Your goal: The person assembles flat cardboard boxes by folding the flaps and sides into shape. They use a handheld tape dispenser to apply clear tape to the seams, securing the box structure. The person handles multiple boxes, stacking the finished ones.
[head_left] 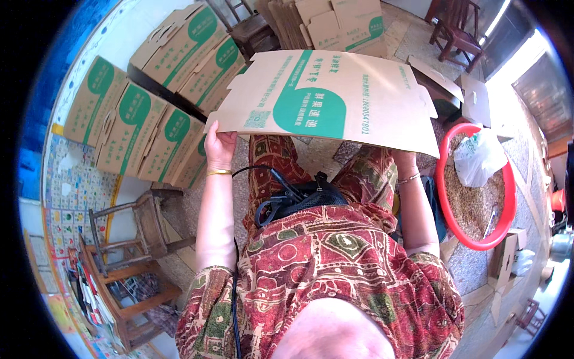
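From where I stand, a large flat brown cardboard carton blank with green printing [382,90] spans the space in front of the seated person, held up over the speckled grey floor [457,272] at the knees. Its long axis seems to run from left to right, roughly hand to hand, and its body reaches forward, away from both grips.

The bare left hand [221,148] is at the blank's near left corner, thumb against the edge and fingers curled at the underside, pinching the cardboard. The bare right hand [405,158] sits below the near edge, a little in from the near right corner; the sheet covers its fingers, so I cannot tell whether that grip pinches or merely supports. Neither hand looks clearly nearer, as each is at its own end.

To the right, a round red plastic basin [478,245] rests on the floor with a white plastic bag [481,160] inside; upright brown-and-green cardboard cartons [134,128] stand to the left.
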A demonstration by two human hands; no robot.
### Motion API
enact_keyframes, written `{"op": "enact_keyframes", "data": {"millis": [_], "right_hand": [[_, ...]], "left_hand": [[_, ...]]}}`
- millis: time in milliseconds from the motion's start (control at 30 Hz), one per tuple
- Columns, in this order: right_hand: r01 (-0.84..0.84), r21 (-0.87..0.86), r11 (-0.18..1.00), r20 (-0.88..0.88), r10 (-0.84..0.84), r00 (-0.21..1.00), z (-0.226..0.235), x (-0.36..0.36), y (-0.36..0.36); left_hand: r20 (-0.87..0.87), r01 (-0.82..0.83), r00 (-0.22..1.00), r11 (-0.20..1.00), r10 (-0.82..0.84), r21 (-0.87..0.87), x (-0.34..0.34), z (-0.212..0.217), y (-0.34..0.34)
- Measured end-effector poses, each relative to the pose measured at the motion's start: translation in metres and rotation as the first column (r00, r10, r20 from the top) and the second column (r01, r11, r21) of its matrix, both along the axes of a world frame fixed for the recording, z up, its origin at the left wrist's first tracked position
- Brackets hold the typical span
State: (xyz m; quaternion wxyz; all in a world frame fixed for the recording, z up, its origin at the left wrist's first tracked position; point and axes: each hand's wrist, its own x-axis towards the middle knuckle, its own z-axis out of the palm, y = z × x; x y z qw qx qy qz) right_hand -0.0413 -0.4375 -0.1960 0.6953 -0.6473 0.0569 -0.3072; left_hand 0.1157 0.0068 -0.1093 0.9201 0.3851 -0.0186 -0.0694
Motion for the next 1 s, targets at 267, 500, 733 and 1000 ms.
{"op": "enact_keyframes", "data": {"millis": [267,500,733,1000], "right_hand": [[-0.021,0.066,0.998,0.057,0.017,0.998,-0.002,-0.025,0.018],[0.000,0.271,0.963,0.097,-0.027,0.995,-0.007,-0.030,0.012],[0.115,-0.497,0.860,-0.128,-0.203,0.971,0.015,-0.040,0.006],[-0.389,-0.635,0.667,-0.366,0.183,0.912,0.117,-0.094,0.020]], "left_hand": [[-0.005,0.029,1.000,1.000,-0.029,0.005,0.010,0.001,0.002],[0.018,0.084,0.996,0.996,-0.085,0.033,0.001,0.006,-0.013],[-0.015,0.023,1.000,0.991,-0.021,0.133,-0.016,0.011,-0.010],[0.009,0.069,0.997,0.988,-0.071,0.136,-0.006,0.004,0.010]]}}
